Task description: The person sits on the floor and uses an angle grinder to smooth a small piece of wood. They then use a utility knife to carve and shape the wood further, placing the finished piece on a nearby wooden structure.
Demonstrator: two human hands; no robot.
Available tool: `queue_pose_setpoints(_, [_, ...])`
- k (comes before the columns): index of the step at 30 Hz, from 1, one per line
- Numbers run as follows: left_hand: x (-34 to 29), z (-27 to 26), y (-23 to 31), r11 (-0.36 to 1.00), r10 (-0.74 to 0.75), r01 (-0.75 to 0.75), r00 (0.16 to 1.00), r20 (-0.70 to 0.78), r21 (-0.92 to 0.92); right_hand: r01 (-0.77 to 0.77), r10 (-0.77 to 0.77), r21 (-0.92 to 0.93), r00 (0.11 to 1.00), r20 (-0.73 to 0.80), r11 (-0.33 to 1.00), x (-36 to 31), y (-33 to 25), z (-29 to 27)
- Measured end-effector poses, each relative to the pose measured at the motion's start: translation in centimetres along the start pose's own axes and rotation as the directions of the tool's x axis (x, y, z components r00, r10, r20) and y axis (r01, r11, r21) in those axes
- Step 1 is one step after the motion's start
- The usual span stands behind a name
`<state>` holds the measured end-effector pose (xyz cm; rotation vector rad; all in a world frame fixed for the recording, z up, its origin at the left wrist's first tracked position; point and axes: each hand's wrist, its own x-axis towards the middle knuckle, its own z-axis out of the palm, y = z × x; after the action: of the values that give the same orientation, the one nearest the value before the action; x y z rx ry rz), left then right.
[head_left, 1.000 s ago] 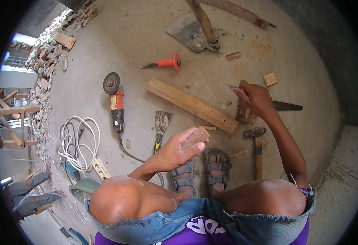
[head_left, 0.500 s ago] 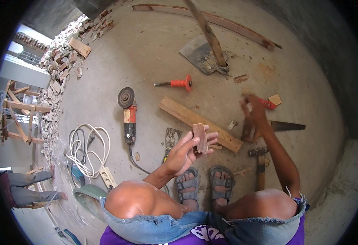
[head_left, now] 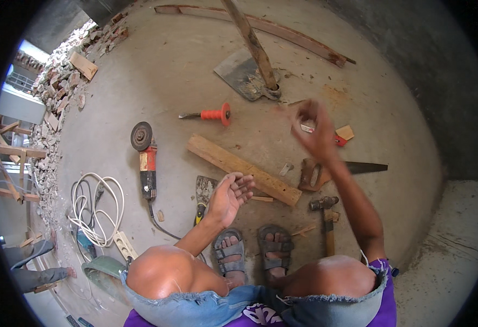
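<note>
My left hand (head_left: 232,196) is open, palm turned up and fingers loosely curled with nothing in them. It hovers near the putty knife (head_left: 205,191) and the wooden board (head_left: 244,170) on the floor. My right hand (head_left: 319,133) reaches farther out, above a red tool (head_left: 340,141) that it partly covers. Motion smears its fingers, so I cannot tell whether they hold anything. Below its forearm lies the handsaw (head_left: 316,175). A hammer (head_left: 326,212) rests before my right knee. The small wood block seen earlier in my left hand cannot be made out.
An angle grinder (head_left: 146,161) and a red-gripped chisel (head_left: 211,115) lie to the left. Farther off are a hoe (head_left: 250,76) and a long timber (head_left: 282,32). Coiled white cable (head_left: 120,204) and rubble (head_left: 59,92) line the left, where another person's legs (head_left: 40,272) show.
The wood block has left my left hand, which now lies open. My right hand has moved forward from the saw handle, uncovering it. The whole view has shifted slightly.
</note>
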<state>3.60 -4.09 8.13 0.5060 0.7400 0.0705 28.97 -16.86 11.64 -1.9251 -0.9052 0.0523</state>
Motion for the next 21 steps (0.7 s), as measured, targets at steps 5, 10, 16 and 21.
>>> queue_pose_setpoints(5, [-0.3,-3.3,-4.3,0.981,-0.191,0.192,0.981,-0.026,0.031,-0.041,0.061,-0.121,0.985,0.163,0.992,11.0,8.0,0.0])
queue_pose_setpoints(10, [-2.0,-5.2,-7.4,0.942,-0.326,0.328,0.944,-0.040,0.073,-0.041,0.113,-0.310,0.969,0.219,0.950,15.0,9.8,1.8])
queue_pose_setpoints(16, [-4.1,-6.5,-9.1,0.880,-0.448,0.460,0.886,-0.118,0.117,0.059,0.055,-0.362,0.953,0.297,0.930,16.7,10.0,5.1])
queue_pose_setpoints(21, [-4.3,-7.0,-9.2,0.867,-0.472,0.483,0.875,-0.106,0.121,0.114,0.008,-0.405,0.958,0.288,0.907,17.0,10.3,6.2])
